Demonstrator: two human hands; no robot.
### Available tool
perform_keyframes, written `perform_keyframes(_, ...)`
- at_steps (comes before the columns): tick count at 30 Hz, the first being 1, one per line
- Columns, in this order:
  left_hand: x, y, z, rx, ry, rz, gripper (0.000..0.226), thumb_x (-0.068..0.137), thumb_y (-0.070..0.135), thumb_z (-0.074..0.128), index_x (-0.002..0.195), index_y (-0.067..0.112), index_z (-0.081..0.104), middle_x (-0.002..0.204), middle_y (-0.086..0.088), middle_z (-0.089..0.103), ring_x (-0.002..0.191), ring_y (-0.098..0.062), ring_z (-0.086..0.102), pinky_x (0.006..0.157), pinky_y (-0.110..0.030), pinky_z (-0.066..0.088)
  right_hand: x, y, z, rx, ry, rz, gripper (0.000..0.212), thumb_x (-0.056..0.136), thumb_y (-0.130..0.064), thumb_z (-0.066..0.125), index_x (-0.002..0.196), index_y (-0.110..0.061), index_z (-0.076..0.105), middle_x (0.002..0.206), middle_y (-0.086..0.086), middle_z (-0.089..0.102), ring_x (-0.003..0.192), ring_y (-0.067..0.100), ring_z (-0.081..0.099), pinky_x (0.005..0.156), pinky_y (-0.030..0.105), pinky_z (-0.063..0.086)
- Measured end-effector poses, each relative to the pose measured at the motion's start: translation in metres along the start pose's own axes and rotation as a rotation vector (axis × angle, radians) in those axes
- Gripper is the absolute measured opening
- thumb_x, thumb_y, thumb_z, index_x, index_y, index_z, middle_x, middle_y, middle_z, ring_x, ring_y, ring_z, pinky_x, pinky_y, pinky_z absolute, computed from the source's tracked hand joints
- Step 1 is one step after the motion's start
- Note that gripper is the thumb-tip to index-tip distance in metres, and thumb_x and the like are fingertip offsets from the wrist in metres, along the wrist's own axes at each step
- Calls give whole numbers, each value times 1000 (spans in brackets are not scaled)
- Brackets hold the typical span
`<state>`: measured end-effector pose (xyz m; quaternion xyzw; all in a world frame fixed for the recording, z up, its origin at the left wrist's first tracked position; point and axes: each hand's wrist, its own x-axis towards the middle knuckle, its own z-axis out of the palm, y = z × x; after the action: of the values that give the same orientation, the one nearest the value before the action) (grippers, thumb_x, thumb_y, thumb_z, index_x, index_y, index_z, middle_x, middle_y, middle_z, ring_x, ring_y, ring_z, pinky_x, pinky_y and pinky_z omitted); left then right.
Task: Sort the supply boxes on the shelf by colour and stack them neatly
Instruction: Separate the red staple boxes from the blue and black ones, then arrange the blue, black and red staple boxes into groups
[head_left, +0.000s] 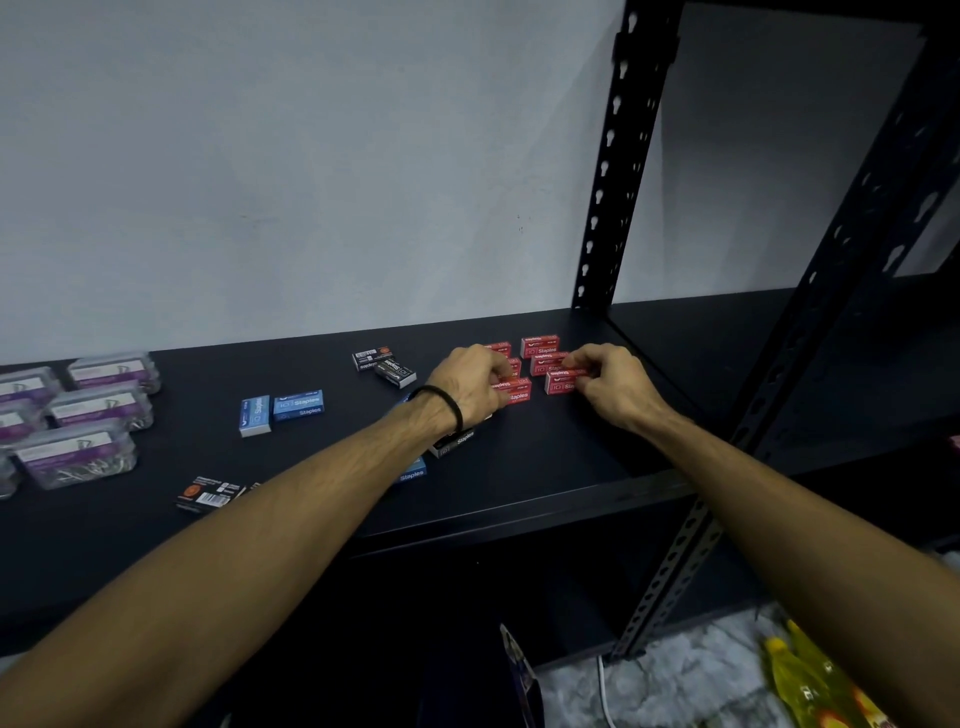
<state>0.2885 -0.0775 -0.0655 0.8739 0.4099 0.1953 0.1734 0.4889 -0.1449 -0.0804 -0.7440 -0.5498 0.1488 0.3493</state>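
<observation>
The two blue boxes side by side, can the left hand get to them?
Probably yes. The two blue boxes sit in the open, left of the left hand, nothing between, though it grips a red box now.

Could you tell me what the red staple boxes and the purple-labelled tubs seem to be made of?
Red staple boxes: probably thin printed card, matte, with crisp folded edges. Purple-labelled tubs: likely clear glossy plastic, since metal clips show through the walls.

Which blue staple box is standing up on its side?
The left blue box of the pair near the shelf's middle. It stands on a narrow side, while the blue box beside it lies flat with its label facing up.
</observation>
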Motion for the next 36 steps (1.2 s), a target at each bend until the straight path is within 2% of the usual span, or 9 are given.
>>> perform_keyframes(5, -6, -10, -15, -5, 58, 29, 38, 81, 33, 73, 116, 18, 66, 96, 4, 64, 87, -11, 60, 77, -26, 49, -5, -3, -4, -52, 88, -42, 32, 89, -5, 65, 117, -18, 65, 124, 1, 49, 103, 14, 55, 93, 32, 51)
perform_keyframes(15, -16, -66, -73, -51, 98, -54, 26, 83, 29, 71, 107, 17, 69, 85, 5, 66, 79, -8, 62, 67, -19, 44, 0, -46, 3, -102, 176, -173, 22, 92, -17, 63, 114, -17, 66, 123, 1, 47, 105, 15, 54, 87, 35, 54)
perform_keyframes(18, -15, -83, -88, -40, 123, -76, 23, 83, 25, 72, 104, 16, 71, 84, 3, 66, 79, -10, 62, 73, -24, 50, 3, -71, 16, -72, 126, -236, 22, 92, -17, 60, 114, -16, 66, 119, 1, 51, 100, 16, 58, 83, 34, 54)
perform_keyframes(20, -13, -94, -96, -36, 140, -91, 22, 83, 24, 72, 103, 16, 71, 84, 4, 66, 78, -9, 62, 71, -21, 47, 6, -88, 27, -83, 105, -285, 21, 93, -18, 60, 113, -16, 66, 111, -2, 54, 96, 12, 56, 85, 31, 51)
perform_keyframes(22, -10, -106, -100, -38, 147, -111, 22, 83, 22, 73, 104, 16, 71, 82, 6, 65, 76, -7, 60, 68, -17, 43, 10, -104, 41, -93, 78, -328, 20, 93, -18, 60, 112, -15, 66, 104, -6, 55, 86, 4, 54, 79, 23, 49)
perform_keyframes(24, -9, -118, -101, -31, 150, -132, 23, 82, 22, 73, 104, 16, 71, 83, 5, 64, 76, -6, 59, 67, -16, 41, 14, -119, 55, -109, 22, -353, 22, 94, -19, 60, 115, -14, 65, 104, -6, 56, 86, 4, 54, 76, 20, 45)
perform_keyframes(27, -6, -135, -98, -28, 135, -168, 24, 82, 20, 74, 105, 17, 70, 89, 3, 67, 78, -6, 60, 67, -15, 43, 20, -136, 77, -146, -50, -369, 24, 95, -20, 59, 117, -12, 64, 105, -4, 59, 93, 11, 57, 81, 25, 47)
perform_keyframes(32, 1, -155, -88, -17, 115, -203, 29, 79, 19, 76, 107, 16, 69, 105, -2, 69, 92, -12, 63, 79, -22, 47, 27, -156, 107, -257, -106, -393, 20, 93, -17, 57, 105, -8, 70, 100, 5, 70, 89, 20, 64, 80, 34, 53)
perform_keyframes(36, 9, -163, -80, -16, 94, -218, 39, 80, 22, 75, 117, 13, 65, 113, -5, 67, 100, -17, 63, 83, -22, 46, 35, -161, 123, -385, -181, -309, 25, 93, -28, 54, 93, -8, 69, 93, 8, 69, 84, 24, 64, 71, 33, 51)
